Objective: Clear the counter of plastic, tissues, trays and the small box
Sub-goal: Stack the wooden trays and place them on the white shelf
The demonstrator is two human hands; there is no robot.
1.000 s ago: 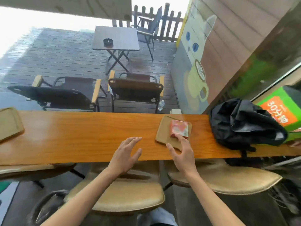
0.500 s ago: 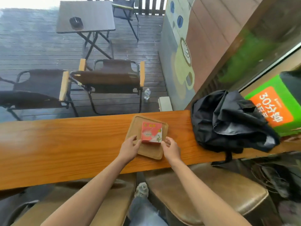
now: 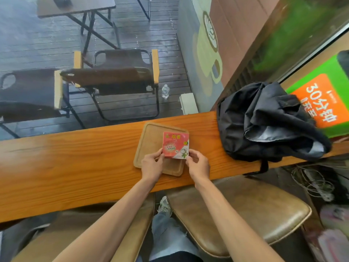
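Box: one, two hands' grip; tray: one.

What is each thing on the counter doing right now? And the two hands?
small box: held at its near corners by both hands, over the tray.
wooden tray: flat on the counter.
black backpack: slumped on the counter.
left hand: gripping the box.
right hand: gripping the box.
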